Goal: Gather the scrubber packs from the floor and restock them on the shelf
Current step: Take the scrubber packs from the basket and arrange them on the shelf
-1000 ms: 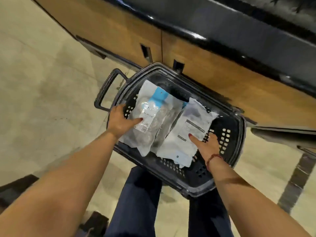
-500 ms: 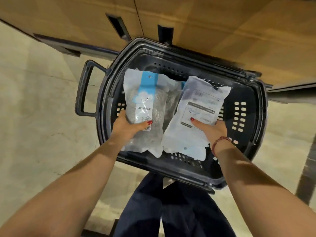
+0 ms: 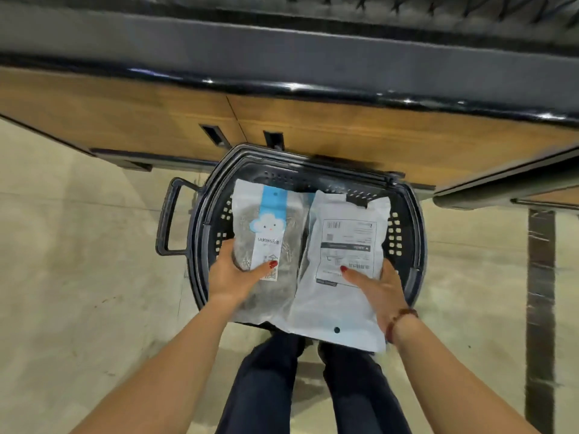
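A pale, scuffed floor [image 3: 78,277] fills the lower view, crossed on the right by a dark strip [image 3: 540,308]. Along the top runs the shelf unit [image 3: 376,130], its base faced in wood panels under a glossy black edge [image 3: 282,86]. A dark plastic basket [image 3: 200,214] with perforated walls stands on the floor just in front of that base, its loop handle [image 3: 166,220] sticking out to the left. Below it are the person's legs [image 3: 266,386] in dark trousers. Two scrubber packs are held side by side over the basket, touching along their inner edges. Their lower ends cover its near rim, and whether they rest on the basket cannot be told. The left pack [image 3: 266,233] is clear, shows grey scrubbers inside and has a blue and white label with a cloud face. The right pack [image 3: 344,245] is white and shows a printed panel with barcodes. The left hand [image 3: 232,277] grips the left pack's lower left side, with the thumb across the front and the fingers hidden behind. The right hand [image 3: 382,286] holds the right pack's right edge, its thumb laid flat over the printed panel and its fingers tucked out of sight beneath. A reddish bracelet [image 3: 401,317] circles the right wrist.
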The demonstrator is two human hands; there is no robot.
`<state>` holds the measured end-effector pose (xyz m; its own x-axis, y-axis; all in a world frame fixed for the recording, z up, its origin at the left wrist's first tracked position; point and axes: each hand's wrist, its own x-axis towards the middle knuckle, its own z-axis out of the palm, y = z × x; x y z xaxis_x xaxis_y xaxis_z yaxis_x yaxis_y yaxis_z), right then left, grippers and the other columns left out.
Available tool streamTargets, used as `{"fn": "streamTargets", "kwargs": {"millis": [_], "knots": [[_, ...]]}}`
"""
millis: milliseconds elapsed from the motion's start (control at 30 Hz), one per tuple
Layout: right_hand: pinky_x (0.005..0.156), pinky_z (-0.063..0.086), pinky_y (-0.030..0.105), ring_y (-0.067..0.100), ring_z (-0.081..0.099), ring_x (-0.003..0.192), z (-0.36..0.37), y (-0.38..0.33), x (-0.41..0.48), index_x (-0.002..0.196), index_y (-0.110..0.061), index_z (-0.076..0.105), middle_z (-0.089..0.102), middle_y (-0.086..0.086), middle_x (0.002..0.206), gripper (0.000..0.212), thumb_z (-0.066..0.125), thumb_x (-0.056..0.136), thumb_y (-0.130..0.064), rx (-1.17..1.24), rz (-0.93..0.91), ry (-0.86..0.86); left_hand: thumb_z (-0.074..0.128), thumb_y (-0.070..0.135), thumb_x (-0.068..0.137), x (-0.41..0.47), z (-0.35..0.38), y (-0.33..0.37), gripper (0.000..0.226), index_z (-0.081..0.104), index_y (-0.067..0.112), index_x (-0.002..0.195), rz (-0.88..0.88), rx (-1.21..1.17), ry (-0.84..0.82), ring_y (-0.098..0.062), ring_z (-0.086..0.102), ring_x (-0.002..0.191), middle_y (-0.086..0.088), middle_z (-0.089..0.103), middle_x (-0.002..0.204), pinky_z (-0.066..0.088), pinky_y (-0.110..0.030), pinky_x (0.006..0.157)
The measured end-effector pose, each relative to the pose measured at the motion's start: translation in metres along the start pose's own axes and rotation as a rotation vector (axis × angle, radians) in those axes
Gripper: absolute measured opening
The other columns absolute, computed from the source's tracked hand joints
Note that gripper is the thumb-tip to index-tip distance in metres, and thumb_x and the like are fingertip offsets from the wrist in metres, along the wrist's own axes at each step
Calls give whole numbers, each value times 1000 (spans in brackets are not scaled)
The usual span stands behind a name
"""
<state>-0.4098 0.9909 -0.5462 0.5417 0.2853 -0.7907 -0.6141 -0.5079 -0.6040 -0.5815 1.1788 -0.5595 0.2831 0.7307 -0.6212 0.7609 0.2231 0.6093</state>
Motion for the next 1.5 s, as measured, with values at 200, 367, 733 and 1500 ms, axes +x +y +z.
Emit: {"fn": "streamTargets", "kwargs": {"millis": [200, 367, 733, 1500], "knots": [[68, 60, 28, 21, 72, 93, -20, -59, -104, 117, -13, 62, 74, 6, 105, 45, 77, 76, 0, 114, -98, -39, 93, 43, 54, -81, -75, 55, 83, 52, 21, 124, 51, -173, 10, -19, 67, 99, 1, 68, 112, 57, -44, 86], [69, 58, 25, 18, 73, 92, -31, -115, -177, 120, -11, 61, 74, 5, 105, 45, 76, 78, -2, 102, -258, -101, 83, 16, 73, -139, -131, 113, 57, 52, 21, 121, 180, -321, 0, -15, 67, 89, 6, 66, 104, 57, -22, 60], [80, 59, 43, 21, 71, 96, -38, -216, -277, 122, -17, 53, 71, 4, 111, 57, 80, 72, -12, 248, -582, -123, 79, 22, 67, -198, -209, 210, 54, 59, 21, 117, 478, -613, -49, -25, 68, 98, -5, 68, 113, 57, -37, 71], [92, 52, 56, 31, 69, 102, -30, -347, -267, 125, -23, 55, 72, 9, 110, 52, 72, 79, -4, 433, -696, -180, 85, 40, 53, -146, -245, 321, 84, 48, 52, 127, 615, -822, -128, -29, 63, 113, 1, 63, 128, 51, -58, 93]]}}
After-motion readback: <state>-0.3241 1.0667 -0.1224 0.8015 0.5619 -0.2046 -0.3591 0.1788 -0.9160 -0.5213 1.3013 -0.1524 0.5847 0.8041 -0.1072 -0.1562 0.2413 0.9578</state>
